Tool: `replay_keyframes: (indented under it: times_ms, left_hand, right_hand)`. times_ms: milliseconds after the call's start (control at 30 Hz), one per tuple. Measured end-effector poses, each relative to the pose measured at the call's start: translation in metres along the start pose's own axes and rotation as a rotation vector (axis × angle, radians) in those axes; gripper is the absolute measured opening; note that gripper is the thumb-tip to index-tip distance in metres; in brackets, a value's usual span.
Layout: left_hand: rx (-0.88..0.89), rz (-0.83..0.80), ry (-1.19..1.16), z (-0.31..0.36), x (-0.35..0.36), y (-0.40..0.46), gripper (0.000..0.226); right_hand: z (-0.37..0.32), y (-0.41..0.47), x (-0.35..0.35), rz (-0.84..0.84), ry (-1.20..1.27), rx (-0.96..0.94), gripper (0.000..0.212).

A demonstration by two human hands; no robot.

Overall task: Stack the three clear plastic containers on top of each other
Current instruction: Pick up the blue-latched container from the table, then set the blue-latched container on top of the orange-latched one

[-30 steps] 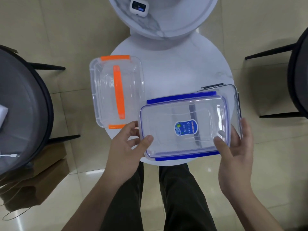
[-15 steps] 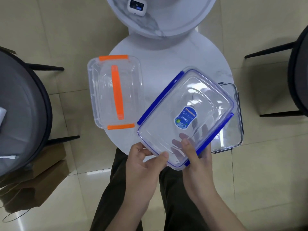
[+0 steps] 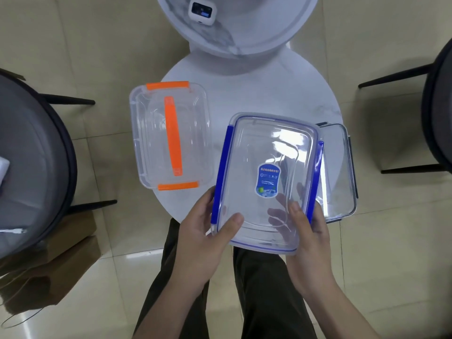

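Both hands are on the blue box point(image 3: 266, 177), left hand point(image 3: 203, 231) clamped on its near left corner with the thumb on top, right hand point(image 3: 305, 231) gripping the near right edge, fingers point(image 3: 278, 216) showing through underneath. It's lifted over the round surface point(image 3: 256, 94), partly covering the black box point(image 3: 340, 172). The orange box point(image 3: 171, 138) sits just left of it

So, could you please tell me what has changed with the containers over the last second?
The blue-clipped container has been turned a quarter turn, so its clips now run along its left and right sides. Left hand and right hand have shifted to grip its near end. The orange-clipped container and the dark-clipped container stayed put on the table.
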State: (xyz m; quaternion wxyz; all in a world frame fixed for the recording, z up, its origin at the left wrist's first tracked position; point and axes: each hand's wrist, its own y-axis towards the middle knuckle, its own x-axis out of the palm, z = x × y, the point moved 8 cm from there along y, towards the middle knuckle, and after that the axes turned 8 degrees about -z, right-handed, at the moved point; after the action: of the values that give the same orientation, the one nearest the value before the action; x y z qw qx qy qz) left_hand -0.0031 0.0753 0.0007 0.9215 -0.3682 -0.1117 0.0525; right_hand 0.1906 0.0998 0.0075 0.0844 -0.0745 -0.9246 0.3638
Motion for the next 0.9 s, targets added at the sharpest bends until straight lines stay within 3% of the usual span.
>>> replay_keyframes:
  times_ms: [567,900]
  left_hand:
    - [0.041,0.018,-0.006,0.005,-0.011,-0.003,0.055]
    - [0.04,0.129,-0.077,0.018,-0.06,0.003,0.055]
  right_hand:
    - [-0.006,0.002,0.011,-0.018,-0.102,-0.057,0.025]
    - [-0.005,0.025,0.064,-0.1,-0.151,-0.045,0.052]
